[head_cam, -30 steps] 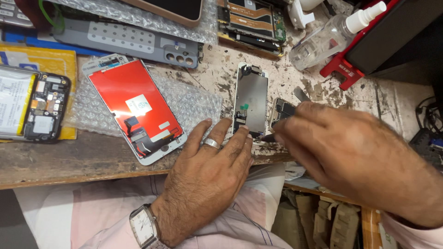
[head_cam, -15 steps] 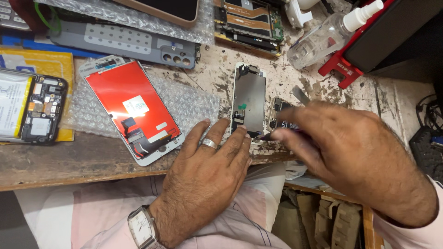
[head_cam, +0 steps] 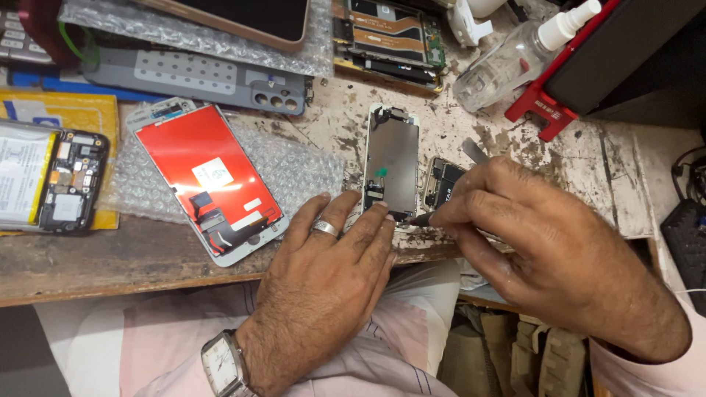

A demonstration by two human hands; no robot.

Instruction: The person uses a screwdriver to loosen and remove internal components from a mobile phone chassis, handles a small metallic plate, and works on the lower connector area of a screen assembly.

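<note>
A small phone screen assembly [head_cam: 392, 158] lies face down on the worn bench, its metal back plate up. My left hand [head_cam: 323, 283], with a ring and a wristwatch, presses its fingertips on the assembly's lower end. My right hand [head_cam: 548, 242] pinches a thin screwdriver [head_cam: 421, 217] whose tip touches the bottom corner of that assembly. An opened phone body [head_cam: 443, 184] lies just to the right, partly hidden by my right fingers.
A white screen with a red film [head_cam: 202, 176] rests on bubble wrap to the left. An open phone with a battery [head_cam: 48, 176] lies at far left. A grey back cover [head_cam: 198, 77], another opened phone [head_cam: 390, 37], a spray bottle [head_cam: 515, 55] and a red stand [head_cam: 544, 110] sit behind.
My right hand has shifted slightly left and lower, bringing the screwdriver tip onto the assembly's bottom corner. My left hand has stayed pressed on it.
</note>
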